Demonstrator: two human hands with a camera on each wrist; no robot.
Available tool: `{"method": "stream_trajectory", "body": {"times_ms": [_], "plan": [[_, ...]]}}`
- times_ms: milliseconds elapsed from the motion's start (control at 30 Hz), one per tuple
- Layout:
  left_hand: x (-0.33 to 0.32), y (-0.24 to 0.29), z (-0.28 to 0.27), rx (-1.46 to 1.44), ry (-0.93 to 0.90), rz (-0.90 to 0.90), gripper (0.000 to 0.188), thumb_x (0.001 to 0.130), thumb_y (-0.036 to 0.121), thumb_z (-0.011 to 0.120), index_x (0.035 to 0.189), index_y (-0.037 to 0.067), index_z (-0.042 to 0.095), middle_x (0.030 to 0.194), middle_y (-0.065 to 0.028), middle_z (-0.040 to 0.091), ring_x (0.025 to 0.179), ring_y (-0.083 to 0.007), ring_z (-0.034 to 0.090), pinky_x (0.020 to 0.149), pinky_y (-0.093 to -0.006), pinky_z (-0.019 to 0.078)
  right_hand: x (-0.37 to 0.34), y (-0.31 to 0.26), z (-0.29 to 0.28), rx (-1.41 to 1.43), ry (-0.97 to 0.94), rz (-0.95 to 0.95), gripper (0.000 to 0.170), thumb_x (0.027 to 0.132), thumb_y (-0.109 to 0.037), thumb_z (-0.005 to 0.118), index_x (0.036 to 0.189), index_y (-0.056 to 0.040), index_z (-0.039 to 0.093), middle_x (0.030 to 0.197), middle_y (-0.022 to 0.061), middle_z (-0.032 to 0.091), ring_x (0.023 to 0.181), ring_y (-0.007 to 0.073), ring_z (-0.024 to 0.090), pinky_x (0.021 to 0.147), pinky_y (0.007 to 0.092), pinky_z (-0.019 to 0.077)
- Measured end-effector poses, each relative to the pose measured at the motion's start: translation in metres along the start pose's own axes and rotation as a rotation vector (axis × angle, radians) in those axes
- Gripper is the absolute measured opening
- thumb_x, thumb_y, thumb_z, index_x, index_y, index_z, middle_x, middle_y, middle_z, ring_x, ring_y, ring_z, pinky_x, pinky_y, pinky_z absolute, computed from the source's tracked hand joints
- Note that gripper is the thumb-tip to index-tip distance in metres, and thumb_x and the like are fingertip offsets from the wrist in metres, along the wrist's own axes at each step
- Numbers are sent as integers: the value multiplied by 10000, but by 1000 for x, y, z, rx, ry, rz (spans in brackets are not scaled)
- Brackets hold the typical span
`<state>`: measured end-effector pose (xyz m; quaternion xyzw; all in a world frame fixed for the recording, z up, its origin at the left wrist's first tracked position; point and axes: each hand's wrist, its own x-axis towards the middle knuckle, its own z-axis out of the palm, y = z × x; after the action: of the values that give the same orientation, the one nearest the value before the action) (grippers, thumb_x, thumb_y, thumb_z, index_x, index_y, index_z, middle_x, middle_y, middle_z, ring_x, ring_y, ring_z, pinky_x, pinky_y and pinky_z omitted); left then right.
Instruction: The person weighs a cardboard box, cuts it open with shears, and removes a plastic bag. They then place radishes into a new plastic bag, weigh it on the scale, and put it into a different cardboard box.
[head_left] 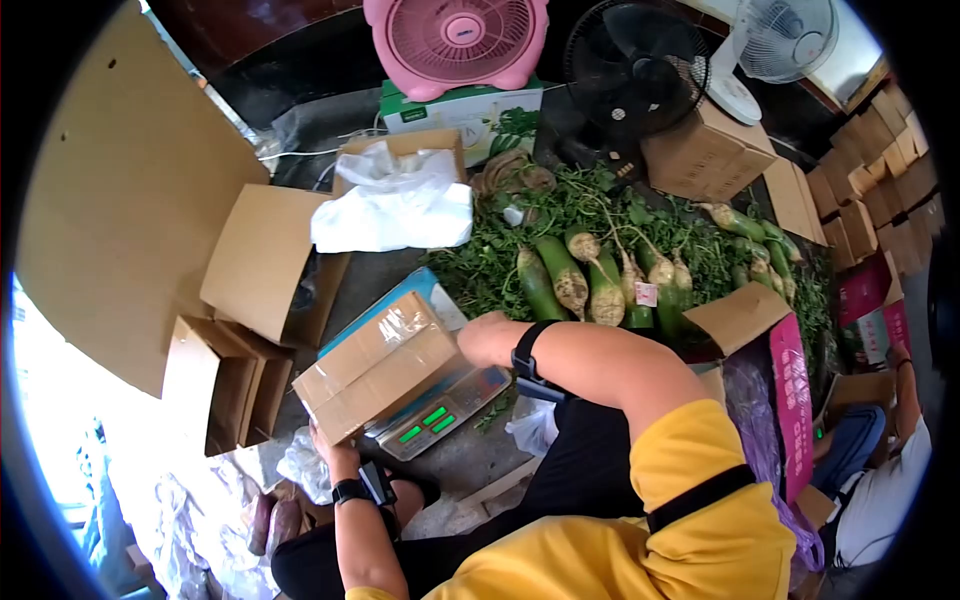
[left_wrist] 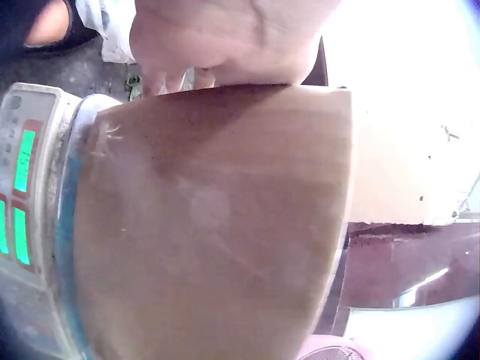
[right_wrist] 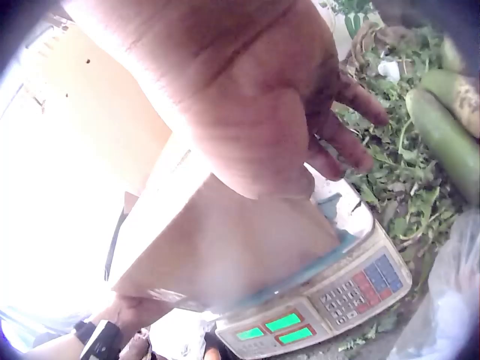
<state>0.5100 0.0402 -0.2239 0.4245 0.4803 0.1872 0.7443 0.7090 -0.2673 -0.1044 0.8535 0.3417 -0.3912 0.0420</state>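
Observation:
A taped cardboard box (head_left: 375,365) lies on a digital scale (head_left: 465,400) whose displays glow green. At the box's near left corner my left hand (head_left: 335,455) grips the edge; in the left wrist view its fingers pass over that edge, their tips partly hidden behind the box (left_wrist: 210,210). My right hand (head_left: 485,338) is at the opposite end. The right wrist view has the heel and thumb side of this hand (right_wrist: 255,112) against the box, while the other fingers extend past it, loosely bent. A keypad and lit displays show on the scale (right_wrist: 352,300) below.
Large green radishes (head_left: 565,280) with leafy tops lie beyond the scale. Open cardboard boxes (head_left: 235,380) stand at the left, and a box with white plastic (head_left: 395,215) is behind. Fans, including a pink one (head_left: 460,35), line the back. Another person (head_left: 880,490) sits at the right.

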Motion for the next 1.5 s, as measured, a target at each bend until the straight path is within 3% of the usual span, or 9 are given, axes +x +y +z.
{"method": "stream_trajectory", "body": {"times_ms": [233, 467, 667, 767, 800, 833, 967, 1067, 1500], "plan": [[-19, 58, -19, 354, 141, 222, 443, 892, 280, 485, 1302, 165, 365, 1199, -57, 515, 1133, -200, 418, 852, -424, 385, -20, 23, -70, 270, 512, -46, 186, 754, -159, 545, 839, -53, 672, 872, 174, 646, 831, 324, 627, 697, 416, 500], [-50, 123, 19, 383, 125, 485, 259, 852, 292, 627, 872, 79, 481, 611, 11, 429, 544, -83, 407, 493, -212, 321, -76, 36, -156, 614, 1180, -100, 317, 779, -311, 569, 822, -14, 674, 833, 198, 640, 819, 346, 616, 758, 421, 470], [-120, 141, 79, 295, 156, 530, 331, 892, 362, 553, 778, 52, 528, 554, 7, 345, 520, -96, 338, 506, -253, 358, -120, 66, -94, 1084, 1361, 2, 365, 843, -331, 519, 728, -2, 630, 747, 211, 613, 760, 358, 596, 656, 437, 444], [-120, 155, 78, 376, -5, 481, 327, 921, 350, 508, 711, 104, 461, 559, 19, 308, 508, -87, 300, 500, -260, 352, -109, 87, -3, 1160, 1370, 99, 217, 845, -136, 531, 1022, -21, 581, 832, 185, 607, 743, 283, 605, 635, 395, 455], [-128, 156, 89, 388, -8, 479, 327, 921, 350, 508, 711, 104, 461, 559, 19, 308, 508, -87, 300, 500, -260, 352, -149, 85, 10, 1407, 950, 176, 368, 814, -1, 512, 1177, -56, 496, 1005, 157, 576, 838, 228, 588, 683, 349, 466], [-139, 159, 104, 438, 53, 513, 314, 929, 342, 493, 729, 102, 461, 571, 27, 313, 507, -84, 293, 498, -256, 341, -129, 90, 51, 1424, 1026, 134, 494, 781, 45, 501, 1255, -77, 434, 1130, 161, 513, 924, 209, 556, 730, 323, 472], [-131, 190, 80, 755, -441, 432, 427, 915, 293, 478, 1278, 69, 456, 849, -41, 521, 756, -115, 487, 645, -267, 416, -134, 97, 148, 1132, 926, 250, 326, 735, -28, 556, 1058, -15, 594, 934, 142, 627, 871, 229, 601, 760, 326, 465], [-157, 174, 105, 905, -350, 592, 475, 901, 277, 484, 1341, 121, 395, 1146, -100, 520, 991, -168, 504, 798, -317, 421, -155, 88, 188, 1261, 695, 231, 289, 752, -79, 541, 1024, -8, 604, 926, 161, 644, 858, 288, 620, 742, 343, 480], [-152, 159, 157, 1200, -541, 770, 304, 874, 45, 485, 1173, -1, 513, 1126, -102, 553, 1047, -202, 519, 946, -287, 367, -54, 55, 124, 1283, 885, -1, 244, 794, -97, 576, 1034, -66, 610, 928, 112, 646, 811, 213, 623, 696, 344, 495]]}}
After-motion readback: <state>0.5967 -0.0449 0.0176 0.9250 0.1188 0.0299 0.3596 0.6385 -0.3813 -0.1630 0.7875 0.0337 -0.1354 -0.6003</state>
